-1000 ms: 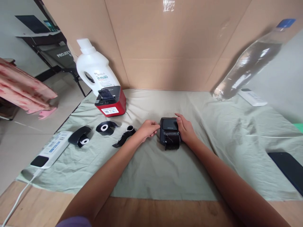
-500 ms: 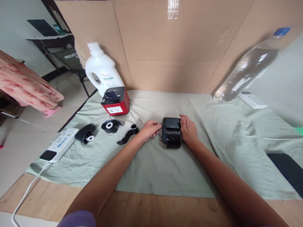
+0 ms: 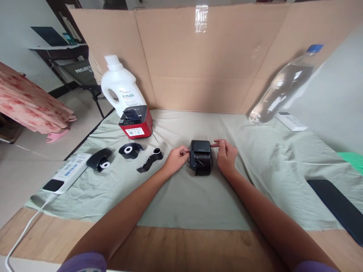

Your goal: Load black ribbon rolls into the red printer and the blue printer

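A small black portable printer (image 3: 201,146) rests on the cloth in front of me, a strip of glossy black label tape (image 3: 203,166) hanging from its near side. My left hand (image 3: 178,156) is closed, thumb and fingertips pinched at the printer's left edge. At the right edge, my right hand (image 3: 227,154) reaches with its index finger stretched out to the casing; its other fingers are partly curled and hold nothing. Left of my left hand lie loose black tape rolls: one by my wrist (image 3: 150,160), a second roll (image 3: 130,150) and a third roll (image 3: 99,160).
A red and black printer (image 3: 137,126) stands before a white detergent jug (image 3: 123,85). A white power strip (image 3: 68,172) lies at the left edge, a dark phone (image 3: 336,204) at the right. A clear bottle (image 3: 286,85) leans against the cardboard (image 3: 198,64). Someone in pink clothing (image 3: 31,100) stands left.
My right hand has drawn back from its flat grip along the printer's right side, leaving only the index finger reaching to it. My left hand stays at the left edge. The view has shifted slightly.
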Tool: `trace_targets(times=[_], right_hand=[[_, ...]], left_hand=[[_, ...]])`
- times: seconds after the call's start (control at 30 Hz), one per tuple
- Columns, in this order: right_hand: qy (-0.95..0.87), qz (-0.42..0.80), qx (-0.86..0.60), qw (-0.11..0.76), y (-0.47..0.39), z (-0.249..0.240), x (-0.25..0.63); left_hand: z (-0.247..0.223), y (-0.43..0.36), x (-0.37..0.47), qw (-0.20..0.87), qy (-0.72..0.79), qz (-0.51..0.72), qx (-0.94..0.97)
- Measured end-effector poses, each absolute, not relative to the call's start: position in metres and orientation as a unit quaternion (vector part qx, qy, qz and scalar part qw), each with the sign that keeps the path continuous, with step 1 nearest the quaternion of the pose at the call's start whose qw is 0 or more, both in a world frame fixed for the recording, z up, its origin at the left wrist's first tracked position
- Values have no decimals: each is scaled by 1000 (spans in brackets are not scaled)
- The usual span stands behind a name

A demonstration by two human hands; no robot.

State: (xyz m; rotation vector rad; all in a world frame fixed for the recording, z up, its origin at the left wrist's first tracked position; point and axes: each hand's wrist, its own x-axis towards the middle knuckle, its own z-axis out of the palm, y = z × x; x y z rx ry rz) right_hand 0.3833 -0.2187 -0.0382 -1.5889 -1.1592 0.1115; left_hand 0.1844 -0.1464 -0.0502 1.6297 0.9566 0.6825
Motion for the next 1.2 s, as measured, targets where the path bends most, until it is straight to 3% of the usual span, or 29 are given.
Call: trace_targets(times=[0.53,0.83,1.1,1.2], right_hand=[[-476,84,-612,626,-217,-46,383],[-541,162,-606,561,-207,-49,385],[-565,127,-625,524,-208,-47,382],[-602,90,-641,467,-203,-41,384]], left_hand=[[-54,-146,185,524,381,323,690],[-55,-147,185,524,385,318,690],[-55,-147,186,514,390,313,697],[-56,-147,186,516,391,313,694]])
